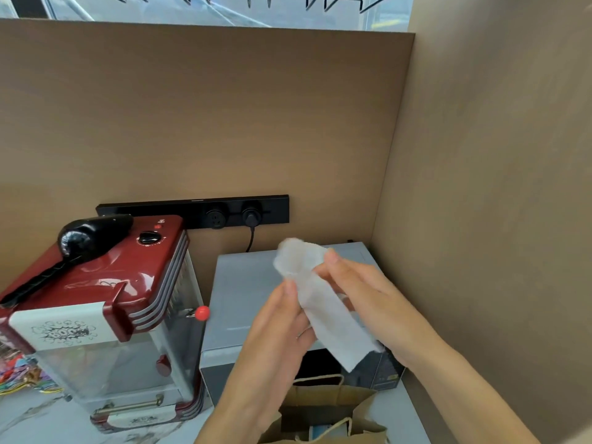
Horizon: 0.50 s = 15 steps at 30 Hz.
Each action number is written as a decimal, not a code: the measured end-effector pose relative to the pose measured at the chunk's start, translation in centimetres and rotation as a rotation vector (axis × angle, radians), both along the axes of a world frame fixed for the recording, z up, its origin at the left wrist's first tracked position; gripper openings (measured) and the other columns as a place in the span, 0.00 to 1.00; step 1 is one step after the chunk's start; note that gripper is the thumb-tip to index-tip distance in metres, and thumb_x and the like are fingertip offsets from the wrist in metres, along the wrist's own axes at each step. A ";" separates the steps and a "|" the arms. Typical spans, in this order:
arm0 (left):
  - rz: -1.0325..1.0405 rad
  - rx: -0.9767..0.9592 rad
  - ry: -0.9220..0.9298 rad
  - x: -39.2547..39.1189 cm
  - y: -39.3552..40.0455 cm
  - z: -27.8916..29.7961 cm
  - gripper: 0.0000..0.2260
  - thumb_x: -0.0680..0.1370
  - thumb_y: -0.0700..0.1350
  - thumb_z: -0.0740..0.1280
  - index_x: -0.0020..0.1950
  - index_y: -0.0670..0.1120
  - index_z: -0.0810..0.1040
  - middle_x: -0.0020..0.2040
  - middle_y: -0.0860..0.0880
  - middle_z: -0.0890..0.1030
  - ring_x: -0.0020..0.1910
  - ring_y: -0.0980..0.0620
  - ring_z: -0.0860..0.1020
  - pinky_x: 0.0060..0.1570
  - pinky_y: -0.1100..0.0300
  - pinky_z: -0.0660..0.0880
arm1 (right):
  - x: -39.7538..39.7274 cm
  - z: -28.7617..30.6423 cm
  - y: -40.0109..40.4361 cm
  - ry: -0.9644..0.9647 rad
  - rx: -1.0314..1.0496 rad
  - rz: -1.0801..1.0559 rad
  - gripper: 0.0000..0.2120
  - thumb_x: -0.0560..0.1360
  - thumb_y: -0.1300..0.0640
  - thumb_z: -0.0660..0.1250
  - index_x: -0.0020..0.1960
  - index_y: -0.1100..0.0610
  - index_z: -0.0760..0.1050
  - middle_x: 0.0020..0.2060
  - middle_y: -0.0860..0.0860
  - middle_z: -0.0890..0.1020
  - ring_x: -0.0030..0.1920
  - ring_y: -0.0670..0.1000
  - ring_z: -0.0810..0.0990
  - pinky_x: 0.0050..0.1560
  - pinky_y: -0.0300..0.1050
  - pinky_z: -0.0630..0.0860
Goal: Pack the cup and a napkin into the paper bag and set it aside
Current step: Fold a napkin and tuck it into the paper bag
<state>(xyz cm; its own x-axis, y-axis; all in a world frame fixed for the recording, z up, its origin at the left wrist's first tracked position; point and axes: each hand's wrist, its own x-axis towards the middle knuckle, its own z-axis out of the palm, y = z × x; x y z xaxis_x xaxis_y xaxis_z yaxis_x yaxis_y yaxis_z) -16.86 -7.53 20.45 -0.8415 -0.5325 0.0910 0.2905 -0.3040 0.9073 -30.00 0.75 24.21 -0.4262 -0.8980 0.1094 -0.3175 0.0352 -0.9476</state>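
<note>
Both hands, left hand (282, 318) and right hand (358, 293), are pinching a napkin (323, 302), folding it above the open paper bag (323, 408) at six o'clock.

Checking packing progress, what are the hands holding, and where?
Both hold the white napkin: left hand at its left edge, right hand near its upper end.

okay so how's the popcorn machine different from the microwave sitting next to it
The popcorn machine is red with cream trim and clear side panels; the microwave is plain grey with a dark door. The popcorn machine stands taller, the microwave lower and flat-topped. A black hair dryer lies on the popcorn machine; the microwave's top is bare. Both sit on the marble counter against the brown wall.
</note>
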 end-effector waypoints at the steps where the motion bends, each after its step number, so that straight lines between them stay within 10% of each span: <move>1: -0.019 0.130 0.035 0.1 -0.4 -0.2 0.22 0.78 0.63 0.61 0.66 0.53 0.80 0.67 0.44 0.81 0.66 0.45 0.79 0.64 0.49 0.77 | 0.0 0.1 -0.1 0.011 0.035 0.022 0.29 0.76 0.29 0.50 0.52 0.45 0.83 0.48 0.43 0.87 0.50 0.39 0.84 0.49 0.34 0.78; 5: -0.155 0.495 0.073 0.5 -2.5 -1.5 0.29 0.79 0.66 0.60 0.68 0.46 0.79 0.69 0.38 0.78 0.68 0.36 0.77 0.66 0.33 0.72 | -0.8 0.3 0.0 0.065 0.084 0.102 0.25 0.81 0.37 0.50 0.58 0.48 0.81 0.52 0.42 0.87 0.50 0.43 0.85 0.43 0.40 0.79; 10: -0.289 0.600 0.028 0.8 -2.9 -2.2 0.31 0.78 0.67 0.62 0.73 0.46 0.74 0.74 0.39 0.73 0.72 0.37 0.71 0.68 0.36 0.68 | -2.2 -0.5 0.1 0.501 0.196 0.028 0.04 0.77 0.49 0.72 0.50 0.40 0.79 0.44 0.39 0.86 0.43 0.35 0.81 0.42 0.34 0.73; 15: -0.290 0.446 -0.177 0.4 -4.1 -3.3 0.21 0.69 0.41 0.76 0.62 0.41 0.83 0.62 0.37 0.82 0.61 0.36 0.81 0.57 0.43 0.79 | -3.7 -1.2 -1.2 0.666 0.147 -0.066 0.28 0.68 0.41 0.77 0.63 0.39 0.68 0.57 0.38 0.72 0.57 0.35 0.69 0.56 0.38 0.71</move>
<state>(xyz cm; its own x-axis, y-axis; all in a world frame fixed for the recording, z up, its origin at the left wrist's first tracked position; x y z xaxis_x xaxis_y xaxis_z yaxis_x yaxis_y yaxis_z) -16.49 -11.66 17.14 -0.9413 -0.2316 -0.2457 -0.0068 -0.7145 0.6996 -33.68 -0.43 22.99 -0.3648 -0.8979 0.2465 -0.8237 0.1878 -0.5350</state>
